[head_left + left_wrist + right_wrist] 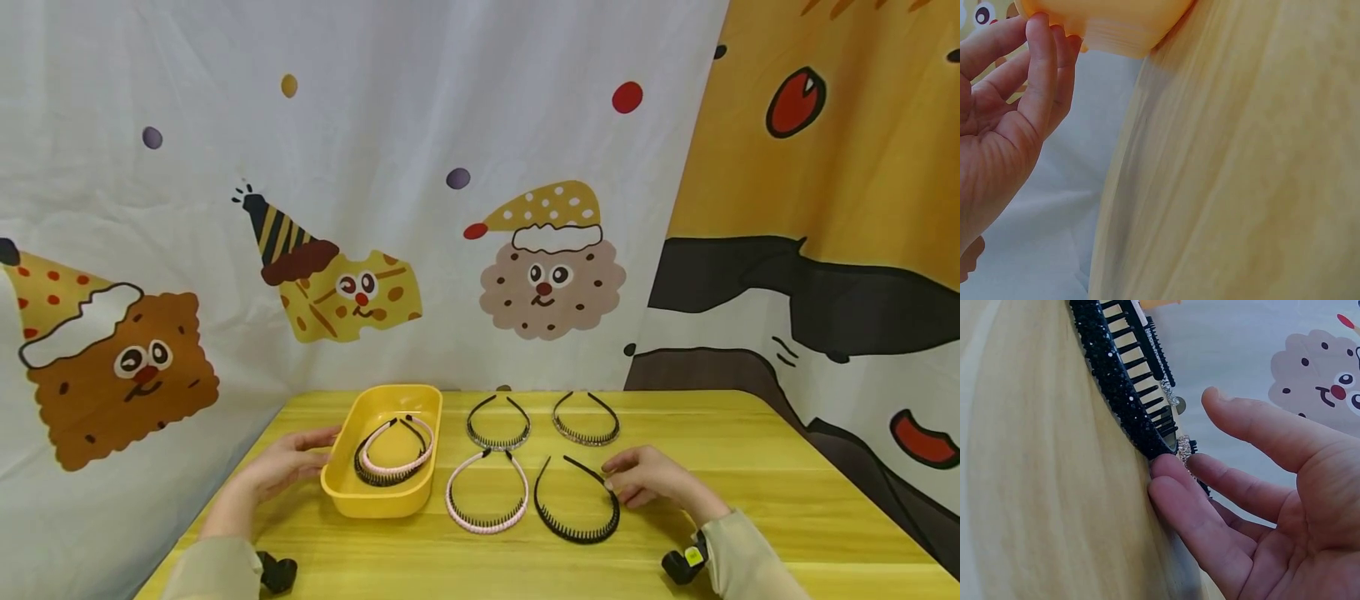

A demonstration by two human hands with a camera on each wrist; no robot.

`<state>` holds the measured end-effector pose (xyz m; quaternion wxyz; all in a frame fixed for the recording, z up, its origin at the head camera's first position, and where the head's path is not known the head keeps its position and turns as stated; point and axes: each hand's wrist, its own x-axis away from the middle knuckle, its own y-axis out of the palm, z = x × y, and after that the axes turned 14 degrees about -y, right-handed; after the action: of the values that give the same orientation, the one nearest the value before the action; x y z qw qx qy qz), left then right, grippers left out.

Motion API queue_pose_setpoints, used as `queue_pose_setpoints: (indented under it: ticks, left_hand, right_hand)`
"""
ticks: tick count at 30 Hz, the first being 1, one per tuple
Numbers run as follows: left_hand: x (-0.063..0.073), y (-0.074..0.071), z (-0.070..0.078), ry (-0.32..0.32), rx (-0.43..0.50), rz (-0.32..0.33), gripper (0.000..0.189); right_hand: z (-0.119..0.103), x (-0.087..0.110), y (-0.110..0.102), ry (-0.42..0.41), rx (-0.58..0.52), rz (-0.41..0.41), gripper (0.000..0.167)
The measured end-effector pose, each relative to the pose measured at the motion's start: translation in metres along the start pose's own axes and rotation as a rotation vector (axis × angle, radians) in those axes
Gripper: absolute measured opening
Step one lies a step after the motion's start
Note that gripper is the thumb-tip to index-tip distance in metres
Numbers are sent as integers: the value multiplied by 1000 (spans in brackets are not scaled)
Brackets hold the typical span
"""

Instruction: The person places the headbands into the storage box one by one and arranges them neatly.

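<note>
My left hand is at the left side of a yellow plastic tray, its fingertips against the wall near the rim. Inside the tray lie a pink headband and a black toothed headband, overlapping. On the right, my right hand reaches the outer side of a glittery black headband lying on the table. In the right wrist view, the fingertips are right at the band, while the thumb stands apart from it.
A pink headband lies between the tray and the black one. Behind them are two dark toothed headbands with sparkly fronts, one on the left and one on the right. A cartoon-print curtain hangs behind the yellow wood-grain table.
</note>
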<state>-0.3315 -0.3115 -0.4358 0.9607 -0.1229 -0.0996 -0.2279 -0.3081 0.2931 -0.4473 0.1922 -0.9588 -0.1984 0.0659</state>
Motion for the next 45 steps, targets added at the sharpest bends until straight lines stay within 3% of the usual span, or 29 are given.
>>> queue_pose_setpoints:
  ticks: [12, 21, 45]
  left_hand:
    - [-1, -1, -4, -1, 0, 6, 67]
    - [0, 2, -1, -8, 1, 7, 67]
    - [-1, 0, -1, 6, 22, -2, 66]
  right_hand:
    - [-10, 3, 5, 24, 76, -13, 47]
    - [-17, 6, 14, 22, 146, 25, 46]
    - [-17, 4, 19, 24, 192, 70, 38]
